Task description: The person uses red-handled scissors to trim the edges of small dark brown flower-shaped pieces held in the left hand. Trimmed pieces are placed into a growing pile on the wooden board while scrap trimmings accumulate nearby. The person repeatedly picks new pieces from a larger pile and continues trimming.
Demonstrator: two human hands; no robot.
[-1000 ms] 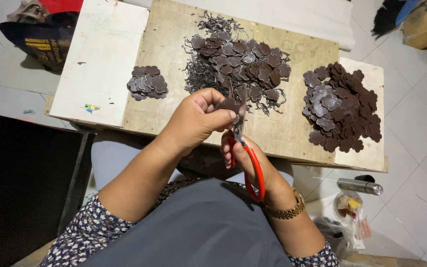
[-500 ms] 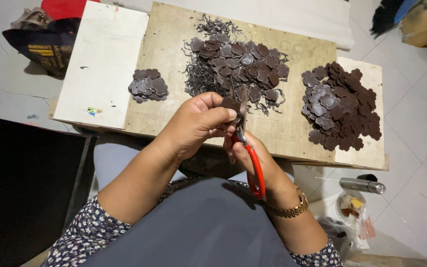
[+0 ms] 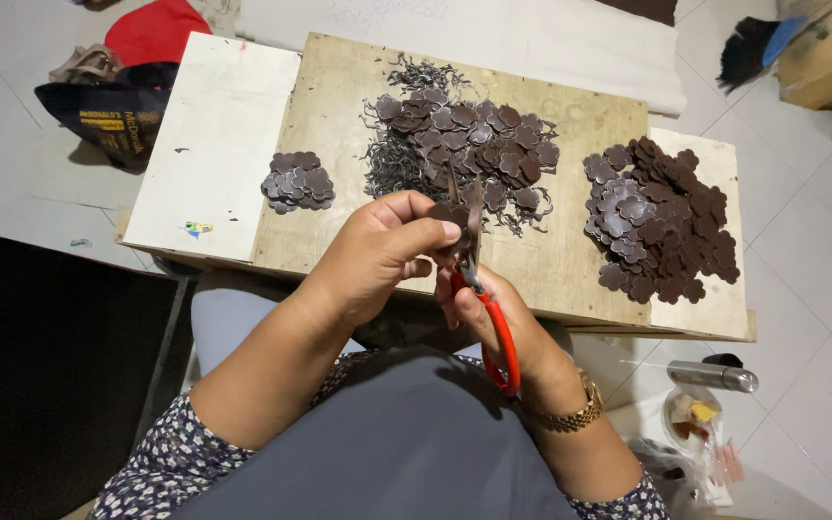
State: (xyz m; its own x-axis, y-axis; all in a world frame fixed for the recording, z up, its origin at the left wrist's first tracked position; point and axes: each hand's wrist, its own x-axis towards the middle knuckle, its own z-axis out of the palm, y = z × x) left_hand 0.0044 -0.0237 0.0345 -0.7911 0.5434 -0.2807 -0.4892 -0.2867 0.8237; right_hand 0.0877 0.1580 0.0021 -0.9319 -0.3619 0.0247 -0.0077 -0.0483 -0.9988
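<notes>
Nearest you: grey cloth over your lap, patterned sleeves on both arms, a gold watch (image 3: 570,416) on the right wrist. Your right hand (image 3: 493,313) is closed round the red-handled scissors (image 3: 488,308), fingers through the loops, blades pointing up and away from you. Your left hand (image 3: 382,255) pinches a dark brown piece (image 3: 450,214) between thumb and fingertips, right at the blades; the piece is touching them, held just above the near edge of the worktop (image 3: 580,279). Further out on the worktop, a middle pile of dark pieces (image 3: 474,144) lies mixed with thin curly trimmings. To its left sits a small pile (image 3: 298,181), close to a white board (image 3: 214,144). To the right, well apart, a large heap (image 3: 657,221) of the same flower-shaped pieces. On the floor to the right: a metal flask (image 3: 715,376). Far left, beyond the worktop: a dark bag (image 3: 98,120) and a red cloth (image 3: 156,29).
</notes>
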